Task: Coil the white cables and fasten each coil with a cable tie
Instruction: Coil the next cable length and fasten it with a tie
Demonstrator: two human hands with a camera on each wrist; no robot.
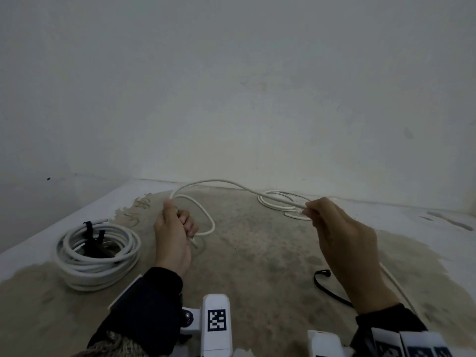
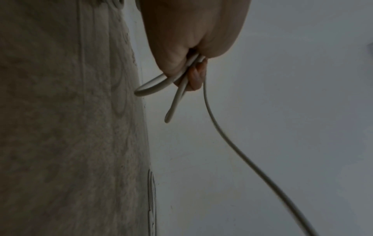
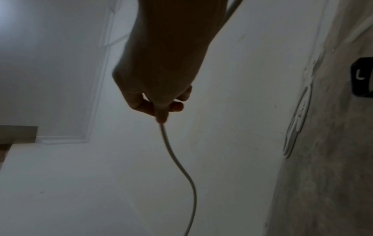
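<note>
head: left hand point(image 1: 173, 237) grips first loop of cable point(image 1: 219, 182), right hand point(image 1: 340, 229) pinches the run above counter point(image 1: 257, 253); tied coil point(image 1: 98, 256) at left | left wrist: loop and end clamped, looks light, springy | right wrist: fingertips point(image 3: 161, 115) pinch run; best fed loop by loop.

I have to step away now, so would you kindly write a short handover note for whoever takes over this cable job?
Left hand: grips the first small loop of the loose white cable, its end poking out below the fingers.
Right hand: pinches the same cable further along; the span arcs in the air between the hands.
Done: one finished coil lies at the left with a dark tie around it.
Left: the rest of this cable lies in loose turns near the far wall; wind it in, then fasten it with the black cable tie lying by the right wrist.
</note>
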